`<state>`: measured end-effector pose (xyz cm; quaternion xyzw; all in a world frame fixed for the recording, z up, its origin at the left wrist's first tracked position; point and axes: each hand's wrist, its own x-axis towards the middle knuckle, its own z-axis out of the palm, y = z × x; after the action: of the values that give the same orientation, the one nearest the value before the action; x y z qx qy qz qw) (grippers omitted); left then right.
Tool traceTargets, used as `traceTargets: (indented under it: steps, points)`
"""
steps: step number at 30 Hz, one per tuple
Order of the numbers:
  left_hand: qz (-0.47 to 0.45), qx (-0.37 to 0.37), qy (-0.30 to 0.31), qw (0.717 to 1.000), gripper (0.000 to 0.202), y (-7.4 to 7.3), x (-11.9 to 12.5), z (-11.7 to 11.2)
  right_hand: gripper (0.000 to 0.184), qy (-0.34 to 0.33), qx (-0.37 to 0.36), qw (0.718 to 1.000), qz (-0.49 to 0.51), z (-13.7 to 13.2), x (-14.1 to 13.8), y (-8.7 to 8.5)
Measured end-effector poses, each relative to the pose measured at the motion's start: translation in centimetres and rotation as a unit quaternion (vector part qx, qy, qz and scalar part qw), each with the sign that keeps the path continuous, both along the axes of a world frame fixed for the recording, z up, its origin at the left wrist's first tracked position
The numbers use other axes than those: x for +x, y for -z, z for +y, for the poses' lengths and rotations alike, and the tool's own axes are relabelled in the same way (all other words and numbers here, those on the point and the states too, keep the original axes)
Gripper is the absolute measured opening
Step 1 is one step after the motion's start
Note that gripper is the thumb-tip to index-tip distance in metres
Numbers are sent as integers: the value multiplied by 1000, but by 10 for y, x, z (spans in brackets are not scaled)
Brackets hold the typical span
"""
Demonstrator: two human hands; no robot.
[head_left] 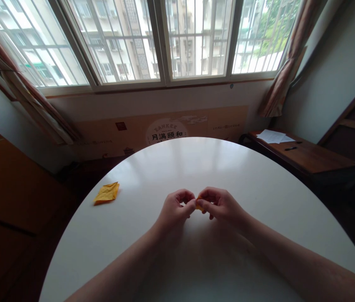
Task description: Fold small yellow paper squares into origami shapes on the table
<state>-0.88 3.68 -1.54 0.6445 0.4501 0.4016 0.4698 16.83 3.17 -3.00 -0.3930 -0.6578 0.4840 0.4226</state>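
Both hands meet above the middle of the white round table (127, 243). Between the fingertips is a small yellow-orange piece (199, 206), mostly covered by the fingers; it looks like folded paper. My right hand (219, 202) pinches it between thumb and forefinger. My left hand (179, 204) is closed in a pinch at its left side, thumb and fingertips touching it. Off to the left lies a flat, squarish folded piece of yellow paper (107, 193), creased and slightly raised at one edge, apart from both hands.
Beyond the table's right edge stands a low wooden table (325, 157) with white papers (271, 136) and a small dark object (290, 148) on it. A wooden cabinet (4, 184) is at the left. Barred windows and tied curtains (286, 79) are behind.
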Motion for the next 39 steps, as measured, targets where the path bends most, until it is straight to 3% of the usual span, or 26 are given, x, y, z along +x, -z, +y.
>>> traceTargets:
  steps: [7,39]
  points:
    - [20,24,3,999,18,-1,1,-2,21,-24,-6,1000,10,-1,1,0]
    - [39,31,29,998,15,7,-2,-2,8,23,2,1000,9,10,10,-5]
